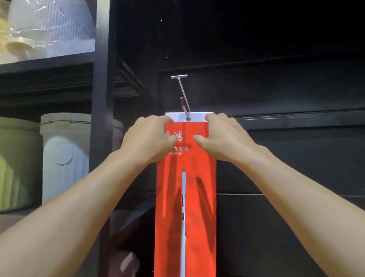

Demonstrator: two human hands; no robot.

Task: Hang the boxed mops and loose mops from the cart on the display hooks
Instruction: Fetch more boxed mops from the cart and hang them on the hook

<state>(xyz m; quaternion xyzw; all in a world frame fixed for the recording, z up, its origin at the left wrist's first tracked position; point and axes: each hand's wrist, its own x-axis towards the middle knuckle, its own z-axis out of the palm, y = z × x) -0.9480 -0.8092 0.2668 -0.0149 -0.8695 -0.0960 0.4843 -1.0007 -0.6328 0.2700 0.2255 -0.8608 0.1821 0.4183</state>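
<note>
A long red boxed mop [185, 207] with a white top strip and white lettering hangs upright against the dark display wall. A picture of a mop handle runs down its front. The hole in its white strip sits on the tip of a metal display hook [183, 96] that juts from the wall. My left hand [149, 140] grips the box's upper left corner, fingers curled over the edge. At the upper right corner my right hand [220, 136] holds the box the same way, thumb on the red front.
A black shelf post [103, 102] stands just left of the box. Behind it, pale plastic bins [63, 153] sit on a lower shelf and wrapped goods [14, 32] on the upper one. Dark wall panels [304, 146] fill the right side.
</note>
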